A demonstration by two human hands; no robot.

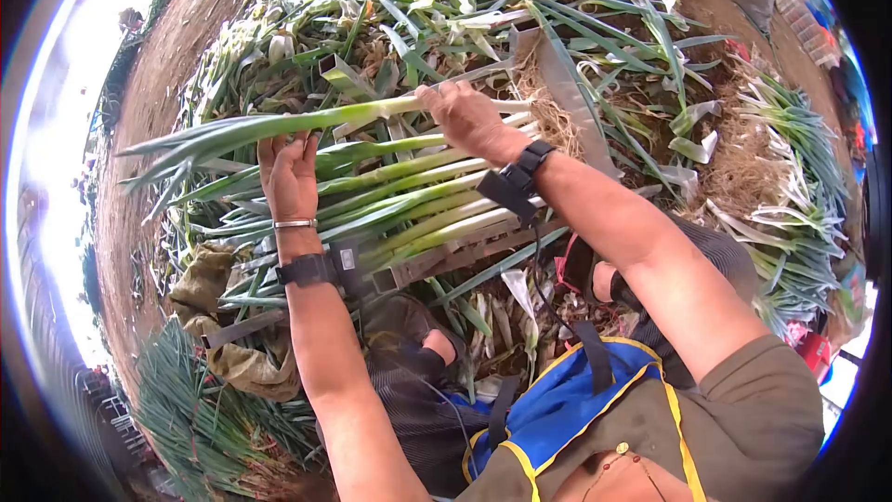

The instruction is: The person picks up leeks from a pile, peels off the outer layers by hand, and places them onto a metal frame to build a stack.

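Observation:
A long green onion [367,112] lies across both hands, its leaves pointing left and its white end to the right. My right hand [467,118] is closed around the white stem. My left hand [292,172] is lower on the left, fingers curled at the green leaves. Just below, several more green onions [418,193] rest side by side on a low rack [409,271], roots to the right. Tangled roots [556,127] show beyond my right wrist, beside a flat grey metal plate [578,112].
Stripped leaves [307,33] cover the ground ahead. Piled green onions [790,158] lie on the right, and another bundle [214,409] at lower left. A brown cloth sack [251,367] is by my left forearm. My knees flank the rack.

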